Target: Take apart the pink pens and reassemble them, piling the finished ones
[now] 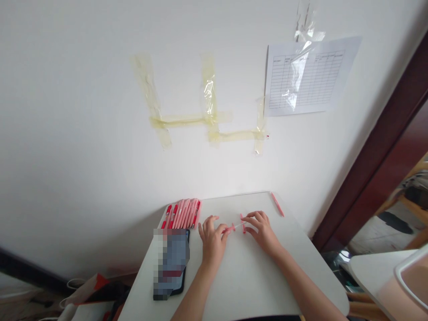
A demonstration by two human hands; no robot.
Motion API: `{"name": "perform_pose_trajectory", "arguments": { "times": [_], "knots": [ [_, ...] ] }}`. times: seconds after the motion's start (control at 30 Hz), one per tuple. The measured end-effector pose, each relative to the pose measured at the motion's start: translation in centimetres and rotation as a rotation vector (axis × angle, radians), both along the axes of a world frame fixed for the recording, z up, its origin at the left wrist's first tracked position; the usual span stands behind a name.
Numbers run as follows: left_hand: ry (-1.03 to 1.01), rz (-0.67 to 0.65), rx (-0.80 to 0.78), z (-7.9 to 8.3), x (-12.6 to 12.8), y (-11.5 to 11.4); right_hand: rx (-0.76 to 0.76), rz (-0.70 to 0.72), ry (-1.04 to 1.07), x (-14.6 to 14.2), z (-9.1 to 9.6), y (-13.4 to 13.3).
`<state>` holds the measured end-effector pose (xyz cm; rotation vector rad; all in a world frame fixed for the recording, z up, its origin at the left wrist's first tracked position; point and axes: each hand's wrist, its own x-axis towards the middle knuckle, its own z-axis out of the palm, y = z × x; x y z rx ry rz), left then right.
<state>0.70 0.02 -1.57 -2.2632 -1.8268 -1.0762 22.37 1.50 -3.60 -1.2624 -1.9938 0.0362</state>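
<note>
Over the white table, my left hand pinches a pink pen part between thumb and forefinger, its other fingers loosely curled. A thin, pale rod like a pen refill runs from that part toward my right hand. The thumb and forefinger of my right hand close on the rod's far end; the fingers partly hide the grip. Close to these fingertips are small pink pen pieces, and whether they touch the fingers I cannot tell.
Several pink and red pens lie in a row at the back left. Nearer stands a phone-like dark object, partly blurred out. A single pink pen rests at the back right. Behind the table is a wall with a taped paper sheet.
</note>
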Motion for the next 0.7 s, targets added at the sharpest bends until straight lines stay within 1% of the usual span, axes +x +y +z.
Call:
{"name": "perform_pose_trajectory", "arguments": {
  "times": [0.17, 0.43, 0.7],
  "knots": [
    [0.014, -0.005, -0.003, -0.1, 0.0, 0.0, 0.009, 0.010, 0.008, 0.2, -0.1, 0.2],
    [0.013, 0.035, -0.016, 0.0, -0.1, 0.1, -0.005, -0.015, -0.009, 0.5, -0.8, 0.6],
    [0.026, 0.123, 0.034, 0.0, -0.6, 0.4, 0.035, -0.118, -0.004, 1.0, -0.8, 0.9]
  ]
}}
